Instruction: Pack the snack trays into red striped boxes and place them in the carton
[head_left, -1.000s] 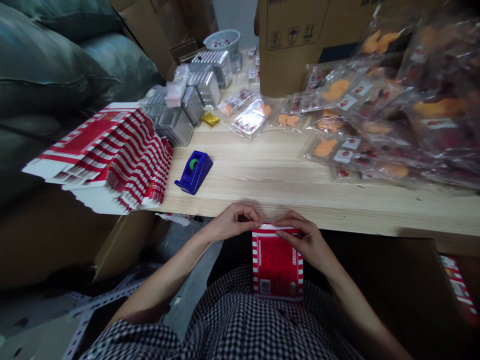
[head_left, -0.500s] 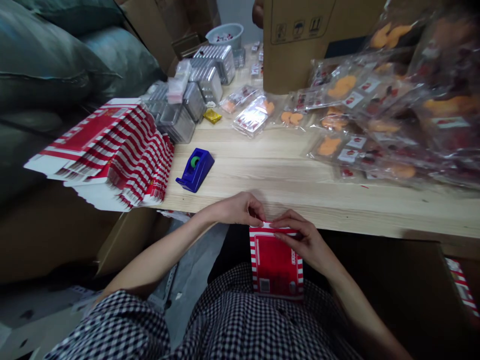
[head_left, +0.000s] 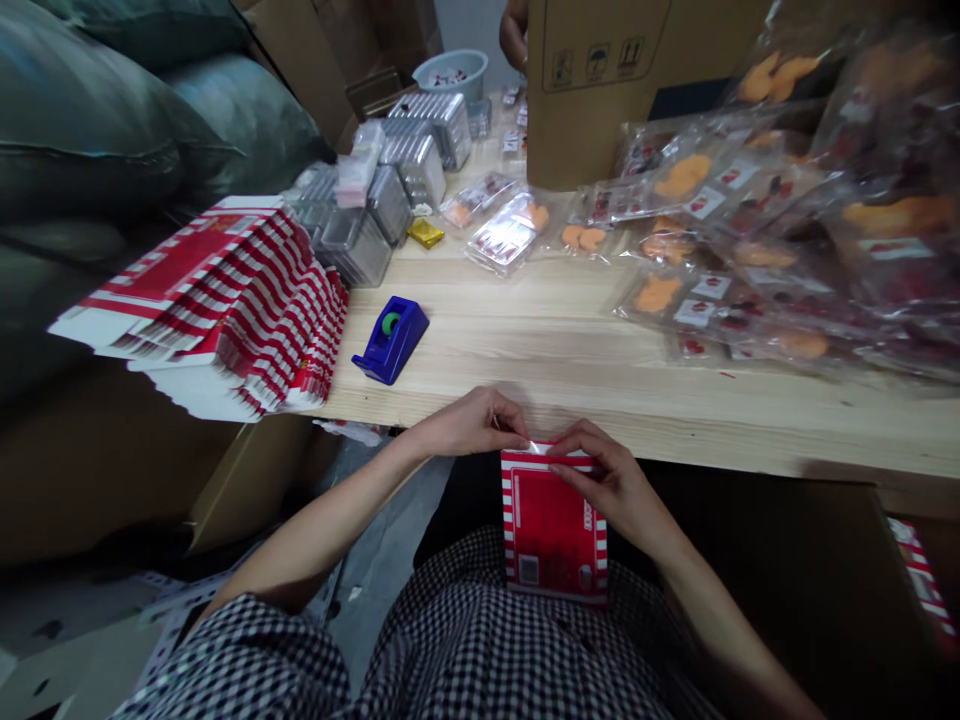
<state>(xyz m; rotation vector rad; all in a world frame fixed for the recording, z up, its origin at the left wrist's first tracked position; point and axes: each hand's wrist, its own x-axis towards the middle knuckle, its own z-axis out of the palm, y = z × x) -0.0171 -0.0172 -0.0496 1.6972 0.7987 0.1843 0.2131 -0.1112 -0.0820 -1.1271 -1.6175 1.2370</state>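
Note:
A flat red cardboard box (head_left: 555, 530) with red-and-white striped edges lies at my lap, just below the table edge. My right hand (head_left: 604, 475) grips its top right part, thumb in front and fingers over the upper edge. At the middle of that edge my left hand (head_left: 491, 422) is pinched, its fingertips on a shiny bit that looks like a piece of clear tape (head_left: 535, 448). On the table to the left stands a blue tape dispenser (head_left: 396, 340) with a green core.
A stack of striped flat boxes (head_left: 217, 300) leans at the left edge. Behind it are clear plastic cases (head_left: 352, 235) and a yellow packet (head_left: 425, 232). Bagged orange pieces (head_left: 682, 175) pile up at right beside a carton (head_left: 585, 130). Another person's hand (head_left: 515, 35) shows behind it.
My left fingertips have shifted slightly along the box's top edge, where a shiny glint now shows. The other person's hand has come further into view.

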